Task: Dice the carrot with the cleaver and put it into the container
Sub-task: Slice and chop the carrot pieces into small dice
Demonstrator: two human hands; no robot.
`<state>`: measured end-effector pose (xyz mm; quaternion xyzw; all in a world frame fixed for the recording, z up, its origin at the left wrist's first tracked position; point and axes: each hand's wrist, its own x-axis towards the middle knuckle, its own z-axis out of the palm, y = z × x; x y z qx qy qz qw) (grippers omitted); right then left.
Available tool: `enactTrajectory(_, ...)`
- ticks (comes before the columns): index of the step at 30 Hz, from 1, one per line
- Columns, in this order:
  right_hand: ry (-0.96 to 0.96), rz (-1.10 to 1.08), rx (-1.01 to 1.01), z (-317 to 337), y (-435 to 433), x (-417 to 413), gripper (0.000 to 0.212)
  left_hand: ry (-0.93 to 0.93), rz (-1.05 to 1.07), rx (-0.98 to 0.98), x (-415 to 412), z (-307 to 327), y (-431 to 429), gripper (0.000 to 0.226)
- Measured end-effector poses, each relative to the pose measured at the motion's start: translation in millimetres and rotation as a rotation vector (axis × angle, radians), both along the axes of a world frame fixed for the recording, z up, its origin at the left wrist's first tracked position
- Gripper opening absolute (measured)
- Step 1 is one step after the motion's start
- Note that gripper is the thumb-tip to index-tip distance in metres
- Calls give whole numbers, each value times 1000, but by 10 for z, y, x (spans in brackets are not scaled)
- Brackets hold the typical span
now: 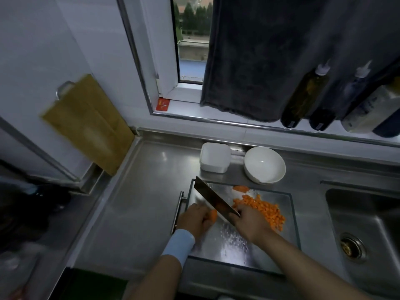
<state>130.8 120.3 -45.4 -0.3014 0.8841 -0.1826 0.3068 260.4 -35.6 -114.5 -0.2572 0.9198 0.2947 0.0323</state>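
On the steel cutting board [255, 241], my left hand [195, 218] grips an orange carrot piece [213, 215] at the board's left side. My right hand [249, 223] holds the handle of the cleaver [213, 199]; its dark blade runs from my hand up and to the left, just right of the carrot piece. A heap of diced carrot [265, 210] lies on the board to the right of the blade, with a larger carrot chunk [240, 188] at the far edge. A white square container [214, 156] and a white bowl [264, 164] stand behind the board, both holding nothing.
A sink [365, 230] with a drain lies to the right. Several bottles [305, 98] stand on the window ledge under a dark towel [259, 61]. A wooden board [88, 124] leans against the left wall. The steel counter [138, 191] stretches left of the cutting board.
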Motion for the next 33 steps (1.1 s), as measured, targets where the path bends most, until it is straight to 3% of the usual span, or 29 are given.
enactTrajectory(3, 2, -19, -5, 3, -3, 12, 19, 62, 49, 130, -19, -2, -33, 18)
enactTrajectory(6, -19, -57, -20, -7, -6, -3, 16, 116, 80, 229, -46, -27, -114, 29)
enactTrajectory(10, -4, -67, -39, 11, -2, -35, 7, 63, 34, 184, -143, -46, -215, 32)
enactTrajectory(17, 41, -64, 2, -2, 70, -56, 20, 15, -199, 97, -165, -32, -223, 38)
enactTrajectory(25, 87, 16, 84, -7, 44, -3, 21, 204, -141, 31, -1, -24, -48, 33)
enactTrajectory(30, 106, 65, 133, -32, 12, -1, 19, 180, -127, 37, 93, -47, -56, 19)
enactTrajectory(33, 91, 66, 126, -45, 0, 14, 18, 216, -23, 30, 173, -82, -23, 22)
